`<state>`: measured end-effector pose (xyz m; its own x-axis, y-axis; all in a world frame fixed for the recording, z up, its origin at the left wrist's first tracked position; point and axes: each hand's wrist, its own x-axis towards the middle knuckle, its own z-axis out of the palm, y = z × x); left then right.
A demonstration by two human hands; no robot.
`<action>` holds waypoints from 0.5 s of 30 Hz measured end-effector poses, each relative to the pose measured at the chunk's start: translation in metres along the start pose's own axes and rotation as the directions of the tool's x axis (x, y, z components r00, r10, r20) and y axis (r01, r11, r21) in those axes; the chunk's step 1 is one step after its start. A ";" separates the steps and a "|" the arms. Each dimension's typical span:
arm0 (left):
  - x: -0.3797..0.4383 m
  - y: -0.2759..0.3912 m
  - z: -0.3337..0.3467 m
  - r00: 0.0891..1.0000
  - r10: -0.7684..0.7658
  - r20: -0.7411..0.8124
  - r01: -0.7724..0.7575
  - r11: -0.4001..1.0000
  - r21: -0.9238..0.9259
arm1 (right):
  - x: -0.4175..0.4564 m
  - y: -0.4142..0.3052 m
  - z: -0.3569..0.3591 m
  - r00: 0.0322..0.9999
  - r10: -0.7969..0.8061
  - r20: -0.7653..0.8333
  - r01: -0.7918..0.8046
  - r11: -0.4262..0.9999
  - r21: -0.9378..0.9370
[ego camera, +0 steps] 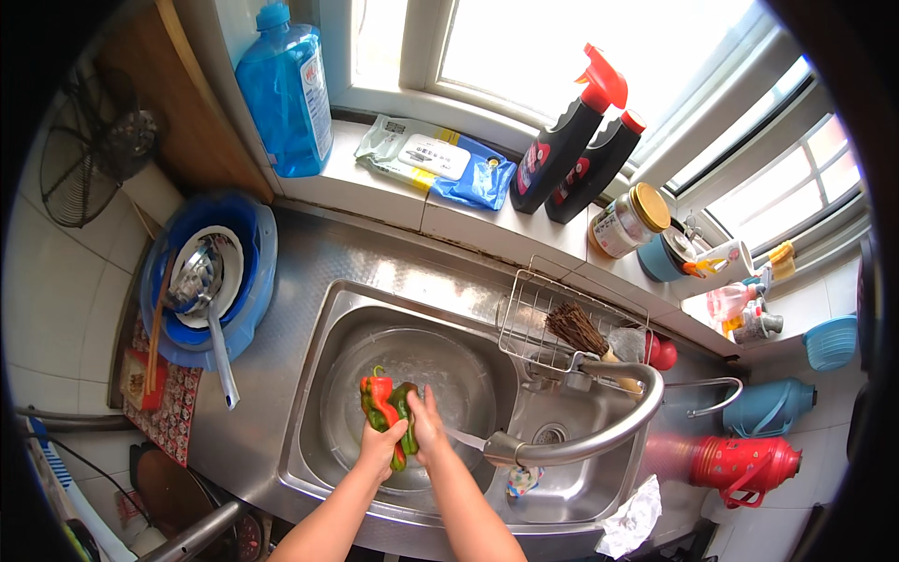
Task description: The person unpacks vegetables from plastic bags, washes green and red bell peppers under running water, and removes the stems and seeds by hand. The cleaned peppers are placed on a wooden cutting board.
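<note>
My left hand (380, 447) grips a red and green pepper (380, 404) over the large basin of the stainless steel sink (307, 393). Close against it, my right hand (426, 426) is on a dark green pepper (405, 414). Beneath both hands a round metal bowl (351, 351) with water in it rests in the basin. From the curved faucet (502, 449), a stream of water runs toward my right hand. My palms and some of the fingers are hidden.
Stacked blue basins (263, 281) holding ladles stand left of the sink. A wire rack (520, 316) with a brush (576, 329) sits behind the faucet. Bottles, wipes (435, 158) and a glass jar (625, 223) line the windowsill. Two vacuum flasks (744, 464) lie toward the right, near crumpled white paper (632, 518).
</note>
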<state>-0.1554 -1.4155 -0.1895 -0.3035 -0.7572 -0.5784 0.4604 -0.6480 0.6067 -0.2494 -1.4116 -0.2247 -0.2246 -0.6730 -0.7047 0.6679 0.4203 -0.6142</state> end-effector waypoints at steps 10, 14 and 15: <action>-0.008 0.003 -0.012 0.967 -0.250 0.044 0.242 0.959 0.147 | 0.035 0.009 -0.019 0.880 -0.400 -0.256 0.214 0.815 -0.538; -0.012 -0.010 -0.013 0.999 0.000 -0.045 0.006 0.992 0.125 | 0.006 0.015 0.004 0.758 -0.649 -0.064 0.419 0.561 -0.714; -0.006 -0.006 -0.018 0.993 -0.085 -0.076 0.088 0.995 0.037 | -0.008 0.017 0.008 0.779 -0.609 0.150 0.507 0.469 -0.723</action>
<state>-0.1411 -1.4052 -0.1994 -0.2768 -0.6910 -0.6677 0.4010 -0.7145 0.5732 -0.2307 -1.4042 -0.2266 -0.4751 -0.8715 -0.1212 -0.3138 0.2965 -0.9020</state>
